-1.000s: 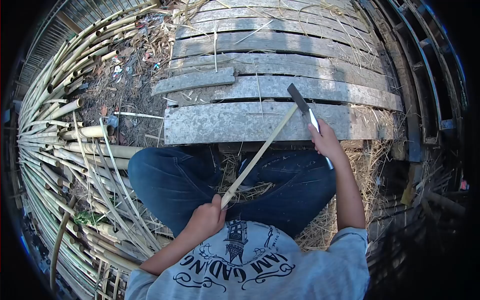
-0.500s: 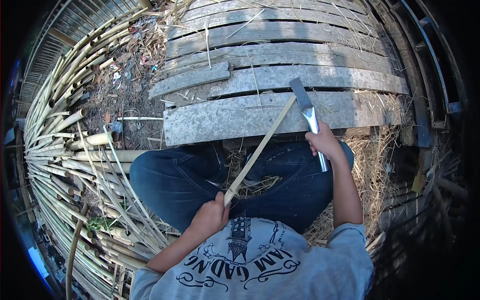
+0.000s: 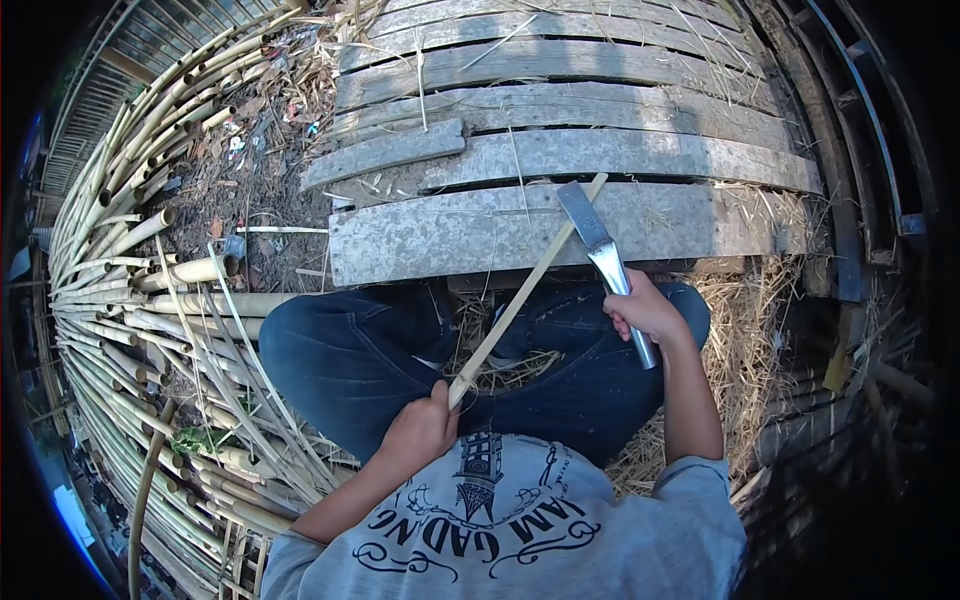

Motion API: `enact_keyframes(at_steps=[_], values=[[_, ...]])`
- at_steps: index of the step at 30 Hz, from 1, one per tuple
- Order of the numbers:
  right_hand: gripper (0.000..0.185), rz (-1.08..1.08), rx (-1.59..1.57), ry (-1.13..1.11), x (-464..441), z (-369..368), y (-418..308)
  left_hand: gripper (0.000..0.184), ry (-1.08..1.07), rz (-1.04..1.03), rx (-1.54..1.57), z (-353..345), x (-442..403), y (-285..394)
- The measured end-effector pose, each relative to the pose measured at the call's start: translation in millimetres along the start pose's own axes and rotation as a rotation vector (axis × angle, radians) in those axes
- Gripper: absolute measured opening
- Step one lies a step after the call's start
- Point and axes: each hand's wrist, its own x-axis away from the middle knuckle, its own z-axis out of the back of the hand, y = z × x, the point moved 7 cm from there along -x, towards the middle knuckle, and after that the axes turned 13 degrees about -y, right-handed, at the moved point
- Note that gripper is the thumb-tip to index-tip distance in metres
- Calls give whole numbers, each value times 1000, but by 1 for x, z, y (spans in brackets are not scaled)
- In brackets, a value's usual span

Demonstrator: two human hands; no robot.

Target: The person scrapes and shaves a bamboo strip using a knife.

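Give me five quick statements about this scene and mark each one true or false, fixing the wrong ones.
1. The right hand grips a metal tool by its handle. True.
2. The left hand is empty. False: it holds the near end of a thin strip.
3. In this view, the tool's blade overlaps the strip near its far end. True.
4. The poles are piled on the right. False: they lie on the left.
5. A short board lies by the left side of the planks. True.
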Motion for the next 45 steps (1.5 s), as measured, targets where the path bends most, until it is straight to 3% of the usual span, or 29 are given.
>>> enact_keyframes(at_steps=[1,3,8,15,30,33,37,39,43,45], values=[[18,-29,32,-85,5,-19,4,22,16,-10,-3,0,0,1],[15,16,32,-3,14,-38,-1,22,18,-9,17,0,-1,1],[12,51,91,-72,8,-18,-3,22,22,-12,-1,0,2,-1],[11,62,146,134,-7,12,-25,22,44,-11,17,0,1,-1],[36,63,191,-129,39,-95,15,23,29,10,16,0,0,-2],[32,197,319,-165,48,-134,23,23,58,-3,-3,1,0,1],[25,142,364,-199,43,-130,22,23,70,-1,13,3,2,2],[20,212,372,-76,38,-106,8,23,62,-10,4,2,4,2],[24,20,310,161,21,-38,-1,23,69,-4,4,0,2,1],[27,85,327,184,17,-37,4,23,72,0,16,-1,0,-1]])
